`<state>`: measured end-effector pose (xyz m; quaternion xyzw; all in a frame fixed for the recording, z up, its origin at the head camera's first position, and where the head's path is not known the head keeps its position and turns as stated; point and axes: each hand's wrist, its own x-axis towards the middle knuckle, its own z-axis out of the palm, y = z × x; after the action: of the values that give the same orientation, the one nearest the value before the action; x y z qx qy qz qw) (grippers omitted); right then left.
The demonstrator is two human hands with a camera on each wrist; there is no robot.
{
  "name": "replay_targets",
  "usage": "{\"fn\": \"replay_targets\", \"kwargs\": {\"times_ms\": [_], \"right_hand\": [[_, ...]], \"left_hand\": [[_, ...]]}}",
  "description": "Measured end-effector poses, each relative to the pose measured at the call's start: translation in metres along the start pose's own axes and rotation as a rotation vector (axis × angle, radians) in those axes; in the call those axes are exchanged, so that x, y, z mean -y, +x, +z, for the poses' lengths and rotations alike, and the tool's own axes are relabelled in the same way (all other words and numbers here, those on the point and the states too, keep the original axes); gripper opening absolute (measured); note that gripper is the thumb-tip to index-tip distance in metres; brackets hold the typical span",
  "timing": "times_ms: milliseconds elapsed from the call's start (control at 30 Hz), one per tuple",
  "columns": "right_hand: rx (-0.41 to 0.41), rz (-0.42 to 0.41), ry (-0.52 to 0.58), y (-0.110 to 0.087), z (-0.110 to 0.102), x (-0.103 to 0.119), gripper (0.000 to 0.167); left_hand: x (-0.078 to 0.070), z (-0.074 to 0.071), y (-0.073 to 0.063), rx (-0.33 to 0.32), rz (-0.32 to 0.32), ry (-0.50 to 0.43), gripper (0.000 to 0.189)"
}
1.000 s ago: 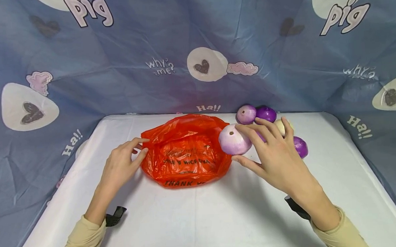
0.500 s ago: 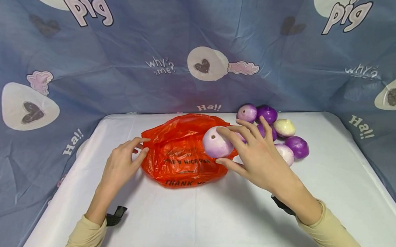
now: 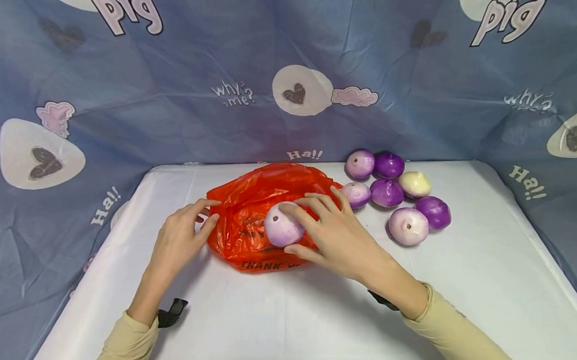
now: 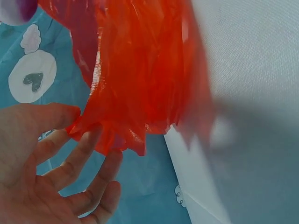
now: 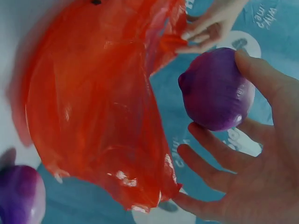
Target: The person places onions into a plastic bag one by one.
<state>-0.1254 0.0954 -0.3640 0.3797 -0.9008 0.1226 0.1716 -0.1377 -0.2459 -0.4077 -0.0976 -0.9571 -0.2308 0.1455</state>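
A red plastic bag (image 3: pixel 268 259) with black print lies on the table with its mouth spread wide. My left hand (image 3: pixel 177 238) pinches the left edge of the bag between thumb and fingers; the left wrist view shows the thin film (image 4: pixel 135 70) gathered at the fingertips. Over the bag's mouth, my right hand (image 3: pixel 336 234) grips a purple onion (image 3: pixel 283 226) between thumb and fingers. In the right wrist view the same onion (image 5: pixel 217 88) shows a deep purple side with a pointed tip, held apart from the bag.
Several more onions sit right of the bag: a pale purple one (image 3: pixel 408 226), dark purple ones (image 3: pixel 387 192) and a yellowish-white one (image 3: pixel 415 184). A white cloth (image 3: pixel 295 324) covers the table. A blue printed curtain (image 3: pixel 193 98) rises behind and at both sides.
My right hand has carried the onion leftward, from the bag's right edge to over its mouth. The left hand has stayed at the bag's left edge.
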Motion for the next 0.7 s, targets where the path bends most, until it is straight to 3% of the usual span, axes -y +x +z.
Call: {"fn": "replay_targets", "kwargs": {"times_ms": [300, 700], "right_hand": [[0.017, -0.040, 0.010, 0.016, 0.022, 0.006, 0.069], [0.072, -0.062, -0.002, 0.035, 0.031, 0.022, 0.071]], "left_hand": [[-0.001, -0.001, 0.000, 0.008, 0.001, -0.016, 0.028], [0.001, 0.002, -0.001, -0.018, 0.032, -0.008, 0.027]]}}
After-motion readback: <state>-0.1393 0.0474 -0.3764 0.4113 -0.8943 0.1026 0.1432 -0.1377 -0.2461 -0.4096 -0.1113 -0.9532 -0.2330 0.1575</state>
